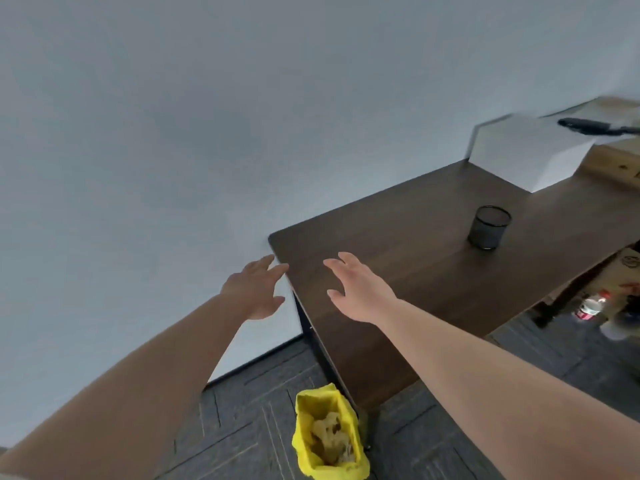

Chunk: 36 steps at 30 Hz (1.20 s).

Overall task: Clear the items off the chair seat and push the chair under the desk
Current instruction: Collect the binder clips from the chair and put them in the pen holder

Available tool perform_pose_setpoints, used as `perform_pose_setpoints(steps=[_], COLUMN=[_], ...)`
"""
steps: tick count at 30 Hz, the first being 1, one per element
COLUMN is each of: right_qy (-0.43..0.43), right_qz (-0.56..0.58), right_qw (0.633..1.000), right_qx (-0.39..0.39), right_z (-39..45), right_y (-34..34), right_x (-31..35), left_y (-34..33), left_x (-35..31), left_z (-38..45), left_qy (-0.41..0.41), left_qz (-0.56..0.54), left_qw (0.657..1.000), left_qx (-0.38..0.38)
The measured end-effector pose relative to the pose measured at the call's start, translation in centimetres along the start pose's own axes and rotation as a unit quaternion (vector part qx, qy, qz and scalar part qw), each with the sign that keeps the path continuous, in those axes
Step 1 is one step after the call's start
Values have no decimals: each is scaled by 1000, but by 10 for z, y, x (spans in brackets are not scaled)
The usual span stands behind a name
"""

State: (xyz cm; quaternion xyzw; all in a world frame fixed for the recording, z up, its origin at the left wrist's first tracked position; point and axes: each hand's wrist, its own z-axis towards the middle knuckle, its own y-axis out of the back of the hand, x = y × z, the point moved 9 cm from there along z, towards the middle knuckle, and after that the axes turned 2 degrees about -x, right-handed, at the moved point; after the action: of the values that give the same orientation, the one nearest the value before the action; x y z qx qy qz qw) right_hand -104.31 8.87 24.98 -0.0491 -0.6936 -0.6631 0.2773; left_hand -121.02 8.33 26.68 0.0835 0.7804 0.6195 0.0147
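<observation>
A dark brown wooden desk (pixel 408 244) runs from the middle of the view to the right, its left end against a pale wall. My left hand (pixel 254 289) hovers just off the desk's left corner, fingers spread and empty. Over the desk's near left part, my right hand (pixel 356 289) is stretched out, also spread and holding nothing. No chair is in view.
A black mesh pen cup (pixel 488 227) stands on the desk. A white box (pixel 526 152) sits at the far end, a black object (pixel 595 126) behind it. A yellow-lined bin (pixel 329 434) with crumpled paper stands on the carpet by the desk leg. Bottles (pixel 588 306) lie under the desk, right.
</observation>
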Motion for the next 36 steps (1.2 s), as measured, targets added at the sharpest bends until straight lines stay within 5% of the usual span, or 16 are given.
perform_pose_setpoints(steps=[7, 18, 36], right_qy=[-96, -335, -636], right_qz=[-86, -112, -37], right_qw=[991, 935, 769], right_qx=[-20, -21, -43], right_z=[-104, -353, -632], right_y=[104, 210, 255], right_x=[-147, -383, -621], left_y=[59, 58, 2], left_x=[-191, -505, -947], left_z=[6, -18, -24], left_qy=[-128, -328, -630], left_qz=[45, 122, 238], left_qw=[990, 937, 739], left_qx=[-45, -6, 5])
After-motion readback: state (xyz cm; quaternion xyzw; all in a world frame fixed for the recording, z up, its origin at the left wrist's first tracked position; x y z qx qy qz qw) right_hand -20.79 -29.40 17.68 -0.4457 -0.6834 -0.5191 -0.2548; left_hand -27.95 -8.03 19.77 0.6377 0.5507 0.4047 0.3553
